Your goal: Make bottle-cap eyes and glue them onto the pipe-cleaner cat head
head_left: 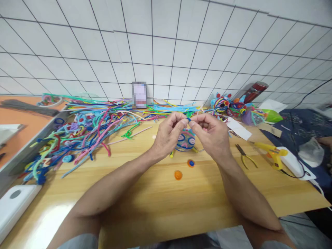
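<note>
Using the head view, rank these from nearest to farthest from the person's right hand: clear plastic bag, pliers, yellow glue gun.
1. Pliers, to the right of the right hand
2. Yellow glue gun, right of the pliers
3. Clear plastic bag, near the right edge

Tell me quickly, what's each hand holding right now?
Left hand: closed, fingertips pinching a small blue pipe-cleaner piece.
Right hand: closed, fingertips pinching the same piece.

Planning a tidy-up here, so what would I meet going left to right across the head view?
White box, phone, left hand, small blue piece, right hand, pliers, glue gun, plastic bag.
</note>
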`<state>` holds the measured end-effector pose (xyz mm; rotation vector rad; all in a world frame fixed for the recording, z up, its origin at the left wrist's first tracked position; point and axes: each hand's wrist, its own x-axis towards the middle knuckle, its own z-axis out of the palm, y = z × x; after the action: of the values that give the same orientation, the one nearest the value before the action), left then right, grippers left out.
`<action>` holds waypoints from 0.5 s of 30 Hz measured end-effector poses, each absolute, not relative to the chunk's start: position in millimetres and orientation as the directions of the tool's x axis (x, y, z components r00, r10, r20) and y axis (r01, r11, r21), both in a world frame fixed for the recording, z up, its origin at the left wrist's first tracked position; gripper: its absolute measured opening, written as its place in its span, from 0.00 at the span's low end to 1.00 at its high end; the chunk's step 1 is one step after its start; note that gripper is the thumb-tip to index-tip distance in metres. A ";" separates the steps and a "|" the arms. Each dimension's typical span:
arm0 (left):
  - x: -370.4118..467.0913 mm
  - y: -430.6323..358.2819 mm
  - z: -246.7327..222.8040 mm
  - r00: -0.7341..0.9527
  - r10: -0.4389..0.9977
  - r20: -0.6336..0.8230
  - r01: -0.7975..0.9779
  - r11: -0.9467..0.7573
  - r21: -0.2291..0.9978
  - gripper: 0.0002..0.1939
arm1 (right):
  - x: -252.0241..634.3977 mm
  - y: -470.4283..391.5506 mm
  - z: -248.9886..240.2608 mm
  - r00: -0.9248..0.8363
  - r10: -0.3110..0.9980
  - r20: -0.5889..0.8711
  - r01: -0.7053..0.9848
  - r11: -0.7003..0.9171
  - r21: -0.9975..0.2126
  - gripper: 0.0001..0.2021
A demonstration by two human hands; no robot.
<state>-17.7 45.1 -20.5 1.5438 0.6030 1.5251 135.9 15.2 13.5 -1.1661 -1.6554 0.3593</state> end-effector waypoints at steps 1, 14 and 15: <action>-16.1 44.6 -22.0 0.122 0.831 0.543 -0.249 -0.504 0.827 0.15 | 135.0 15.6 12.1 0.014 0.836 0.549 0.488 0.473 -0.733 0.04; -42.6 63.6 -3.0 0.411 0.661 0.628 0.021 -0.695 0.719 0.14 | 146.8 15.2 18.2 -0.175 0.722 0.670 0.726 0.554 -0.408 0.06; -46.0 63.0 -0.1 0.425 0.647 0.633 0.083 -0.724 0.685 0.12 | 147.1 14.1 19.1 -0.201 0.717 0.668 0.737 0.560 -0.378 0.05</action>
<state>-46.0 63.0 -0.1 2.1121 0.6145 1.2910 147.1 14.1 19.1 -1.1740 -1.9394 -0.0307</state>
